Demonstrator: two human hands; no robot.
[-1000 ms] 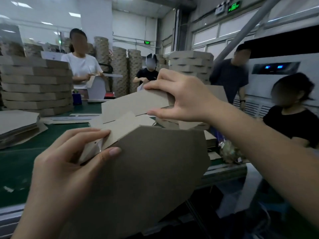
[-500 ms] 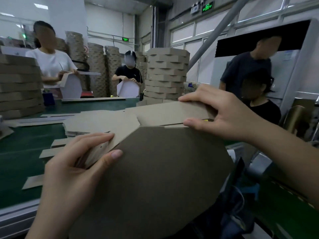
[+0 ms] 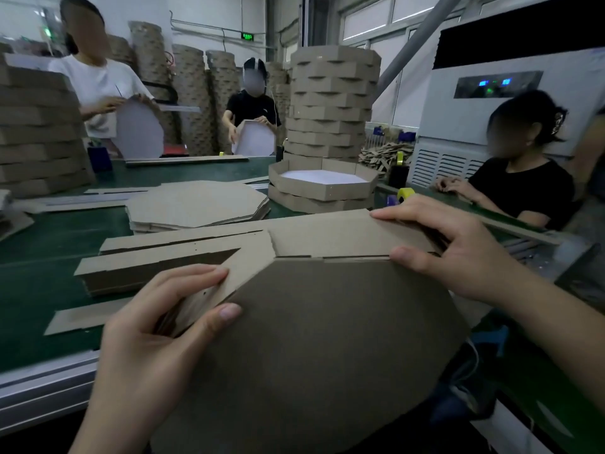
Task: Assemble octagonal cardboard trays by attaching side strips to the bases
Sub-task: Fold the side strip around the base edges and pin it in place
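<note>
Green table [image 3: 49,257] bears tray stacks [image 3: 330,103]; both hands' fingers [image 3: 183,280] seemingly pinch side strip [image 3: 327,234].

R hand [image 3: 465,253] is shifting right along the side strip [image 3: 334,237], from mid-strip to its far fold, thumb now pressing at the octagonal base [image 3: 327,339] edge. Strip's top section is coming down flush w/ that edge. Gap seen a sec ago is closing, tabs lining up along the seam.
</note>
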